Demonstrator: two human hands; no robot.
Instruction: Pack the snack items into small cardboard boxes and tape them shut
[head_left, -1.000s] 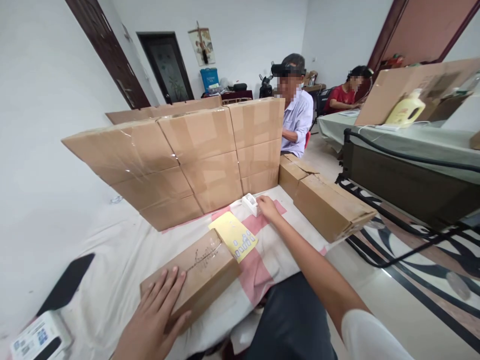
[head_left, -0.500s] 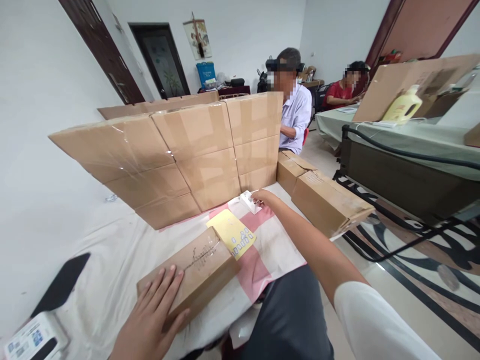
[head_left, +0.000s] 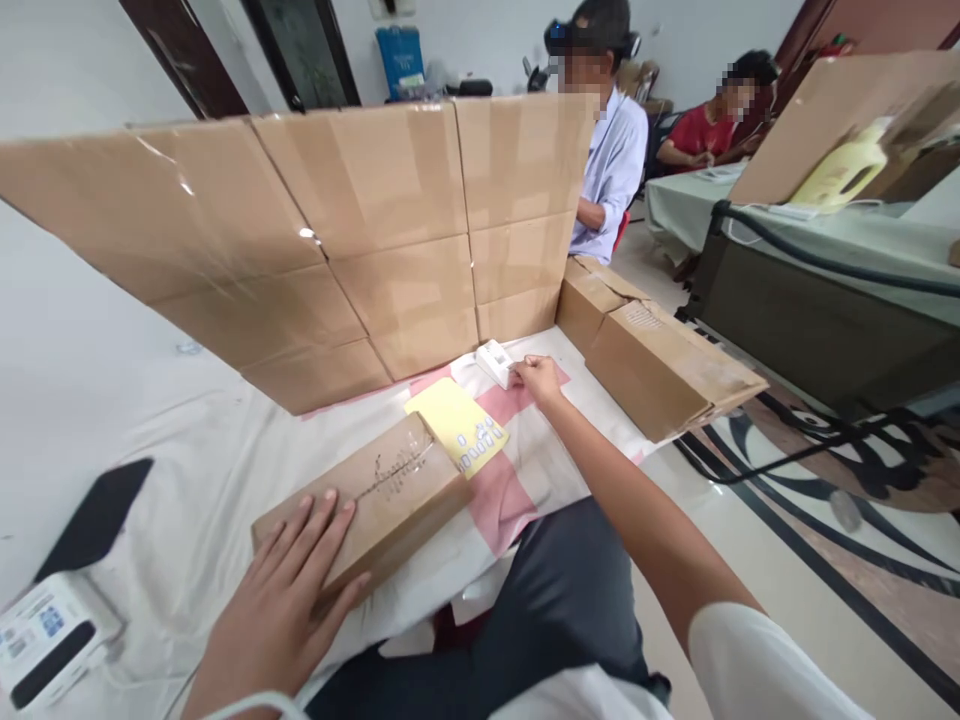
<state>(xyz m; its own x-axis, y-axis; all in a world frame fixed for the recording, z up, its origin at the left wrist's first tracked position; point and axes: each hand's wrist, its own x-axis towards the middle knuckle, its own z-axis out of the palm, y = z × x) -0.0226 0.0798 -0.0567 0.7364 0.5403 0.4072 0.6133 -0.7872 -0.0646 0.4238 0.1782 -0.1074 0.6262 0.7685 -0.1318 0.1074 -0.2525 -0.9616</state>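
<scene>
My left hand (head_left: 289, 590) lies flat with fingers spread on a brown cardboard box (head_left: 397, 480). My right hand (head_left: 540, 378) is reached out across the table, thumb and fingers pinched together. What the pinch holds, if anything, is too small to make out. Just left of those fingertips is a small white box (head_left: 493, 362). Between it and the cardboard box lies a yellow sheet (head_left: 450, 415) bearing several small pale shapes near its right end, partly covered by the box.
A wall of taped cardboard boxes (head_left: 390, 280) stands behind the sheet. Long cartons (head_left: 660, 355) line the right edge. A white device (head_left: 52, 640) and a black flat object (head_left: 97, 515) lie at left. Two people sit beyond; a yellow jug (head_left: 844, 170) stands on another table.
My right hand has drawn back from the top of the small white box to its right side. The camera view has tilted downward. My left hand stays on the cardboard box.
</scene>
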